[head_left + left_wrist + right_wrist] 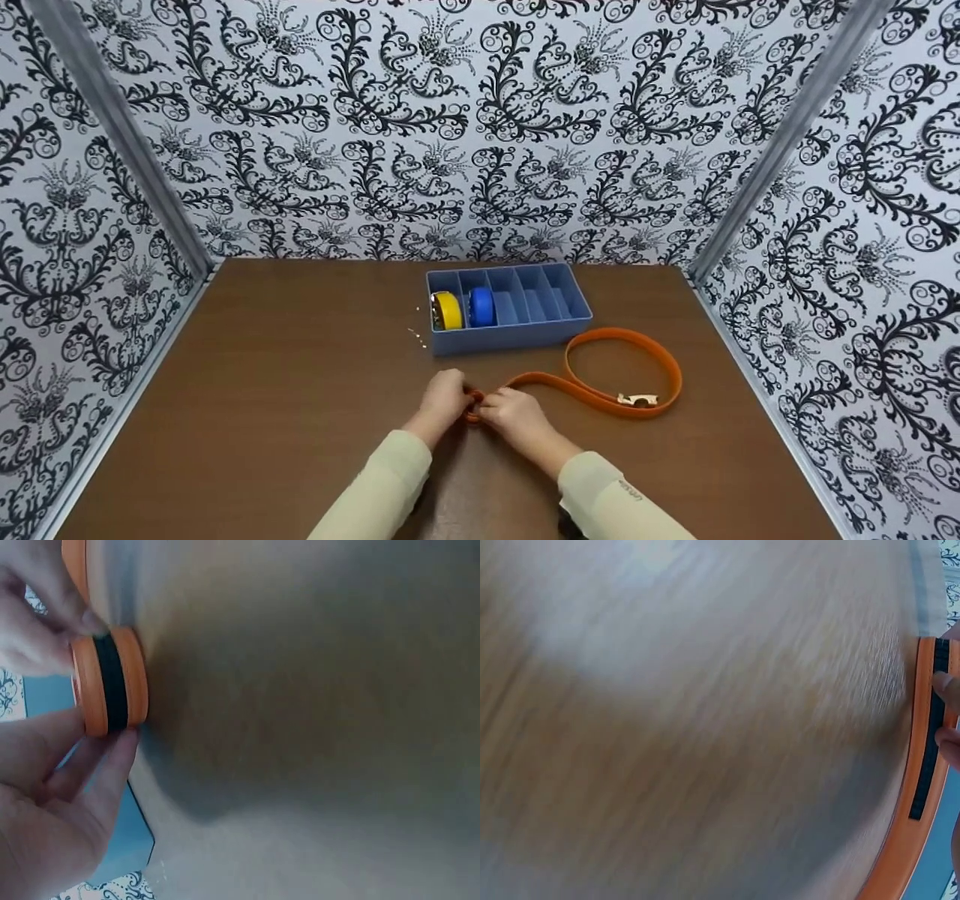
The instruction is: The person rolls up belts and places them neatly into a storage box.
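An orange belt with a gold buckle (637,400) is partly wound into a small coil (135,682) at one end. In the left wrist view a black ribbed strip runs around the middle of that coil. My left hand (445,396) grips the coil from the left, thumb and fingers curled around its side. From the other side my right hand (511,412) pinches the coil and strap, its fingertips on the black strip (928,757) in the right wrist view. The unwound strap (559,381) trails right into a wide loop, with the buckle lying on it.
Behind the hands sits a blue-grey divided box (510,337). Its two left compartments hold a yellow roll (450,310) and a blue roll (481,306). Small pale specks lie left of the box on the brown table (300,337). Patterned walls enclose the table's back and sides.
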The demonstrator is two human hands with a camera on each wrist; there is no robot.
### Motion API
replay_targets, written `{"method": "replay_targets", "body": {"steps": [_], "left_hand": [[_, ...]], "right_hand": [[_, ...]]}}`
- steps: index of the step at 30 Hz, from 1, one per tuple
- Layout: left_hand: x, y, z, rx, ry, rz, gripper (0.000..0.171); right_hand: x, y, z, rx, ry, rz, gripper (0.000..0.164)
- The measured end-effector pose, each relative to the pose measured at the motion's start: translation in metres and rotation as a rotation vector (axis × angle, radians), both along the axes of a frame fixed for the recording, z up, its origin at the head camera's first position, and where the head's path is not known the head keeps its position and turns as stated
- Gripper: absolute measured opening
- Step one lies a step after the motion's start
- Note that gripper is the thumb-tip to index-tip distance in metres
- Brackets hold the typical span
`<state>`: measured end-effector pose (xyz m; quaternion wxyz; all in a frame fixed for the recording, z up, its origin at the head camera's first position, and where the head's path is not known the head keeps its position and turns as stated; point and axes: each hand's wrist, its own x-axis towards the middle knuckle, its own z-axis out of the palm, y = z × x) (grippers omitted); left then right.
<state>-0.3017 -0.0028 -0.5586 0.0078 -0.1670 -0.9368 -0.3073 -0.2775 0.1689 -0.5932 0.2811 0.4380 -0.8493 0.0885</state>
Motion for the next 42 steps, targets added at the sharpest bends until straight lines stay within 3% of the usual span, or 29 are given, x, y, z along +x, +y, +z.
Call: {"method": "replay_targets", "body": {"steps": [7, 11, 13, 18, 22, 27, 30, 33, 36, 42], "left_hand": [[0.013, 0.002, -0.005, 0.299, -0.141, 0.244, 0.043], [0.019, 0.005, -0.005, 0.313, -0.130, 0.286, 0.025], [0.020, 0.007, -0.005, 0.278, -0.096, 0.270, 0.017], [0.018, 0.010, -0.007, 0.200, -0.049, 0.209, 0.024], [0.014, 0.008, -0.008, 0.177, -0.047, 0.159, 0.022], [0.009, 0.005, -0.006, 0.140, -0.045, 0.051, 0.022], [0.007, 0.003, -0.003, 0.110, -0.040, -0.009, 0.021], [0.004, 0.002, -0.001, 0.065, -0.025, -0.060, 0.023], [0.001, 0.001, 0.000, 0.037, -0.022, -0.101, 0.027], [-0.003, -0.002, -0.003, 0.087, 0.026, -0.153, 0.019]], "right_hand": [[0.002, -0.008, 0.000, -0.008, 0.013, -0.130, 0.009], [0.004, -0.012, -0.002, -0.009, 0.001, -0.146, 0.011], [0.004, -0.012, -0.002, 0.000, 0.002, -0.136, 0.011], [0.004, -0.006, -0.002, -0.006, -0.034, -0.079, 0.010], [0.001, 0.003, 0.000, -0.011, -0.115, 0.003, 0.017], [-0.003, 0.015, 0.005, 0.047, -0.192, 0.133, 0.024], [-0.004, 0.021, 0.007, 0.068, -0.174, 0.198, 0.028], [-0.006, 0.026, 0.008, 0.108, -0.045, 0.217, 0.029], [-0.007, 0.028, 0.009, 0.104, -0.015, 0.235, 0.028], [-0.010, 0.024, 0.007, -0.034, -0.317, 0.257, 0.026]]}}
